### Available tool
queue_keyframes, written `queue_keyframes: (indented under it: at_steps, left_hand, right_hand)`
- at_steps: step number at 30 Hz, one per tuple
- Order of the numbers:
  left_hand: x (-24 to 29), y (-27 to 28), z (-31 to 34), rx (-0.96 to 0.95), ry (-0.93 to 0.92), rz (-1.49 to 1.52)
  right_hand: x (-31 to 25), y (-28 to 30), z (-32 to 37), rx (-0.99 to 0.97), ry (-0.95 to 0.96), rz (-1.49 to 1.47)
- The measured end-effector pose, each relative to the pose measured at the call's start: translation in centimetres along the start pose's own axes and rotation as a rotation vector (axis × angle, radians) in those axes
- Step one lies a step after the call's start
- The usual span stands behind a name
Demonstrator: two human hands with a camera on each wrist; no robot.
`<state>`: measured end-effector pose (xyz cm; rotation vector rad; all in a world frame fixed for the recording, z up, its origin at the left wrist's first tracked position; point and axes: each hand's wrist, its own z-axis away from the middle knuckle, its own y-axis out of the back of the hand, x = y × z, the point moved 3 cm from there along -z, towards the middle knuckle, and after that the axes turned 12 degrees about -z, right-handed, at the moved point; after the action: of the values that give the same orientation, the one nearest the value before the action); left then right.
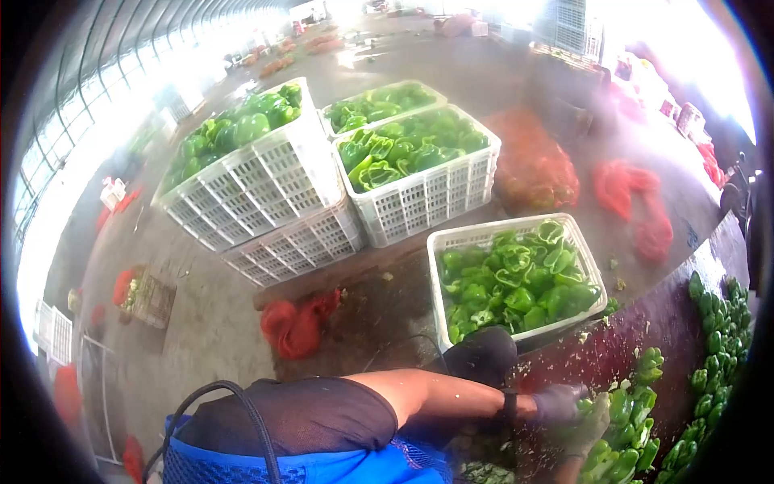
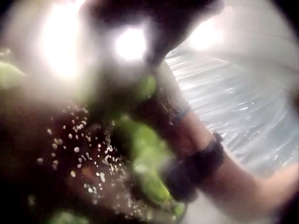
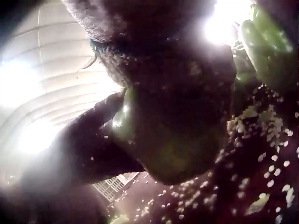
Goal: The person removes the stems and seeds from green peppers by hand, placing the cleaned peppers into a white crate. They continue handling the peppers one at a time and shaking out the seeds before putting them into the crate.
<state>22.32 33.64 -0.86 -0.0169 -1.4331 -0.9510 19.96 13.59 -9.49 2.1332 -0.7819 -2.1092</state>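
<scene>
In the head view, my gloved left hand (image 1: 558, 402) and gloved right hand (image 1: 590, 429) meet close over the dark red work surface (image 1: 556, 363). Between them, a green bell pepper (image 3: 122, 119) shows in the right wrist view. My right hand grips it from above, and the dark fingers of my left hand (image 3: 88, 144) close on its side. Glare and shadow hide much of the grip in both wrist views. Cut pepper pieces (image 1: 622, 411) lie beside my right hand. Pale seeds (image 2: 77, 149) are scattered over the surface.
A white crate (image 1: 436, 290) of hollowed green peppers stands just beyond the left arm. Farther off are stacked crates (image 1: 274, 189), another filled crate (image 1: 427, 198) and a red net sack (image 1: 536, 161). Crumpled red netting (image 1: 300, 323) lies nearby. More peppers (image 1: 713, 339) line the right side.
</scene>
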Motion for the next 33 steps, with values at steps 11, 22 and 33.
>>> queue_keyframes:
  at_steps: [11, 22, 33]
  left_hand:
    - [-2.8, -4.8, -3.9, 0.068, -0.110, 0.287]
    - [0.3, -2.4, 0.3, 0.026, -0.138, 0.047]
    - [1.5, -4.1, 1.9, 0.608, -0.808, -0.444]
  right_hand:
    - [-3.4, 0.0, 0.2, 0.085, 0.049, 0.302]
    - [0.0, 0.5, 5.5, 0.423, 0.093, 0.320]
    - [-0.3, 1.2, 9.8, 0.491, 0.044, 0.267]
